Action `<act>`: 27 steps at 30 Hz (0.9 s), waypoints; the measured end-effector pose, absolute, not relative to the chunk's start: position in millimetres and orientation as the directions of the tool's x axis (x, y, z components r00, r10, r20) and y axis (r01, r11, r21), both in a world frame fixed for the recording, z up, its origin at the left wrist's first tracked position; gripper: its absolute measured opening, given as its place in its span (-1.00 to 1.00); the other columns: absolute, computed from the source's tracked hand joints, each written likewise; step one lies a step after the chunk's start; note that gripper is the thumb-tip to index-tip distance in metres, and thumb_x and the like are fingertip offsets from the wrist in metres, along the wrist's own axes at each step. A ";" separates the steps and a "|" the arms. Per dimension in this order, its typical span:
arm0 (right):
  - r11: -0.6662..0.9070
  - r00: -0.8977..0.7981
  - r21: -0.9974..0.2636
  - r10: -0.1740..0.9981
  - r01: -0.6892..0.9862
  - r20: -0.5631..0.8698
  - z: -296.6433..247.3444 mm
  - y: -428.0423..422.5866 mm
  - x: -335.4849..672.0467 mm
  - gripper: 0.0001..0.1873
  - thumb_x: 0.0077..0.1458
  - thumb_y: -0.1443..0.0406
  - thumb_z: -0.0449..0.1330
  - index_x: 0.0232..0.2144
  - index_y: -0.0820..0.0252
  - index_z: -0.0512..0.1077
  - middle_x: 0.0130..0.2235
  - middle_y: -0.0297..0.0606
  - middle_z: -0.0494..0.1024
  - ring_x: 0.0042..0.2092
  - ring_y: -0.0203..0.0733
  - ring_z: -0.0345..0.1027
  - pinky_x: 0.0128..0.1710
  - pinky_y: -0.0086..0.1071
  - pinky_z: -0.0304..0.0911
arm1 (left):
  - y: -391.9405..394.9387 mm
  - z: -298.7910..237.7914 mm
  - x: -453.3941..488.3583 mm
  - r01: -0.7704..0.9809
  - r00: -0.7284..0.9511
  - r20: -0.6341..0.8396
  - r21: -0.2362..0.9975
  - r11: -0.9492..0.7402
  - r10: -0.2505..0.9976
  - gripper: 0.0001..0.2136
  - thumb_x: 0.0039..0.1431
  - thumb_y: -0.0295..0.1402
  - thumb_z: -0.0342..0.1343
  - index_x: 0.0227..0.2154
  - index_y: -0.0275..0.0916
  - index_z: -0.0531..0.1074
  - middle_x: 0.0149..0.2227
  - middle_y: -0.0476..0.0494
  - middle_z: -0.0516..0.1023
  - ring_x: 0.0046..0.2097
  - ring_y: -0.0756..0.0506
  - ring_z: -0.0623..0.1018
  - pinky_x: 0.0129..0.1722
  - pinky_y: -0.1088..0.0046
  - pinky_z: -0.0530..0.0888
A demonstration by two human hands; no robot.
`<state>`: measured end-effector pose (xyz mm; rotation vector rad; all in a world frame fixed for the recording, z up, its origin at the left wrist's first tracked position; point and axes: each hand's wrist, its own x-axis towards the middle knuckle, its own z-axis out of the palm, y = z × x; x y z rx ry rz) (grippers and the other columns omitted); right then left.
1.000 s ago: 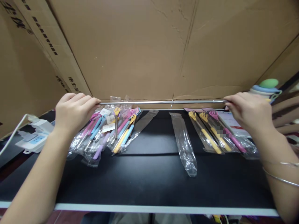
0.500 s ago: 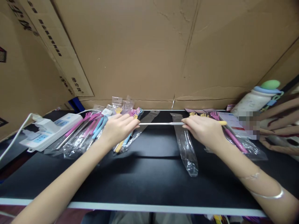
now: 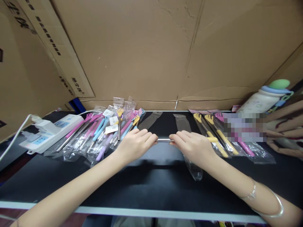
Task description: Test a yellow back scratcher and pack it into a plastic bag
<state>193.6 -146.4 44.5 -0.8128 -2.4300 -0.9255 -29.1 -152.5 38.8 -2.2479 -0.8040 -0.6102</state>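
Gripping a slim silver metal rod (image 3: 163, 140) with a yellow plastic-looking handle end (image 3: 212, 139) at the middle of the frame, level and raised above the flat black tabletop (image 3: 151, 192). Clasping the left part in the left hand (image 3: 136, 144), closed in a fist and turned back upward. Clasping the right part in the right hand (image 3: 195, 145), likewise closed, with the yellow end jutting out on the outer side. Leaving only a short bare stretch of metal between both hands, near each other but apart. Slanting in from the lower left corner with the left forearm (image 3: 78, 190), and from the lower right with the right forearm (image 3: 234, 176). Partly covering, with the right hand, a long clear plastic sleeve (image 3: 194, 170). Lying to the left, a pile of multicoloured back scratchers in clear plastic (image 3: 102, 130); to the right, yellow and magenta wrapped back scratchers (image 3: 223, 138).
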 end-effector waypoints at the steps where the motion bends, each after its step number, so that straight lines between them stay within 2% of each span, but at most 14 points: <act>1: 0.607 -0.744 0.462 0.366 0.646 0.559 45.6 -146.1 194.7 -0.70 0.27 0.27 -0.04 -0.45 0.15 0.40 -0.53 -0.34 0.41 -0.48 -0.29 0.22 -0.49 -0.36 -0.06 | -152.3 40.1 -29.9 0.682 0.705 0.604 -0.431 -0.591 0.372 -0.79 0.31 -0.34 -0.09 -0.43 -0.22 0.34 -0.55 0.03 0.42 -0.46 -0.01 0.39 -0.45 0.41 0.16; 5: 0.563 -0.741 0.506 0.339 0.653 0.579 53.6 -141.7 204.0 -0.70 0.26 0.22 -0.02 -0.46 0.15 0.40 -0.56 -0.37 0.38 -0.50 -0.31 0.19 -0.49 -0.39 -0.06 | -149.1 49.6 -38.9 0.691 0.700 0.621 -0.462 -0.556 0.354 -0.79 0.30 -0.32 -0.07 -0.45 -0.20 0.35 -0.56 0.04 0.41 -0.47 0.00 0.39 -0.45 0.42 0.17; 10: 0.425 -0.708 0.577 0.283 0.698 0.648 69.6 -119.7 237.5 -0.65 0.25 0.16 -0.01 -0.47 0.19 0.40 -0.55 -0.34 0.42 -0.50 -0.31 0.18 -0.50 -0.42 -0.08 | -133.6 68.2 -78.8 0.717 0.693 0.656 -0.582 -0.384 0.298 -0.73 0.28 -0.23 -0.05 -0.50 -0.19 0.36 -0.59 0.03 0.39 -0.49 -0.01 0.36 -0.47 0.44 0.17; 15: 0.301 -0.716 0.652 0.218 0.696 0.663 83.9 -94.4 284.6 -0.58 0.26 0.11 -0.07 -0.47 0.21 0.42 -0.57 -0.31 0.43 -0.51 -0.32 0.18 -0.54 -0.45 -0.10 | -117.5 79.9 -129.1 0.723 0.691 0.651 -0.613 -0.318 0.315 -0.74 0.27 -0.24 -0.04 -0.51 -0.18 0.37 -0.59 0.01 0.40 -0.49 -0.02 0.35 -0.46 0.43 0.15; 20: 0.167 -0.581 0.561 0.341 0.811 0.739 93.0 -79.6 328.8 -0.31 0.25 -0.04 -0.32 -0.47 0.20 0.45 -0.54 -0.21 0.47 -0.50 -0.30 0.20 -0.56 -0.43 -0.11 | -115.5 91.8 -162.6 0.763 0.643 0.702 -0.621 -0.180 0.306 -0.84 0.23 -0.34 -0.01 -0.47 -0.17 0.34 -0.55 0.03 0.43 -0.43 -0.02 0.31 -0.38 0.42 0.14; 22: 0.132 -0.526 0.522 0.408 0.842 0.746 95.0 -75.3 342.0 -0.26 0.23 -0.07 -0.35 -0.47 0.21 0.46 -0.53 -0.18 0.46 -0.50 -0.29 0.21 -0.56 -0.42 -0.12 | -116.1 96.1 -173.2 0.786 0.614 0.725 -0.599 -0.156 0.312 -0.84 0.24 -0.36 -0.02 -0.46 -0.16 0.33 -0.55 0.05 0.43 -0.42 -0.01 0.27 -0.33 0.39 0.11; 24: 0.090 -0.461 0.480 0.478 0.872 0.748 95.7 -72.0 350.9 -0.32 0.23 -0.04 -0.28 -0.45 0.22 0.47 -0.52 -0.16 0.46 -0.48 -0.28 0.20 -0.55 -0.41 -0.14 | -115.9 98.3 -182.1 0.799 0.589 0.741 -0.593 -0.097 0.321 -0.84 0.25 -0.32 -0.02 -0.46 -0.14 0.33 -0.55 0.07 0.43 -0.43 -0.01 0.24 -0.30 0.36 0.08; 27: 0.028 -0.366 0.428 0.572 0.903 0.734 94.3 -69.2 356.4 -0.53 0.18 0.06 -0.08 -0.42 0.25 0.48 -0.49 -0.12 0.46 -0.45 -0.28 0.19 -0.52 -0.38 -0.15 | -113.6 97.4 -190.2 0.787 0.586 0.741 -0.617 -0.013 0.327 -0.84 0.25 -0.34 -0.04 -0.46 -0.13 0.32 -0.56 0.10 0.42 -0.42 -0.02 0.25 -0.28 0.34 0.06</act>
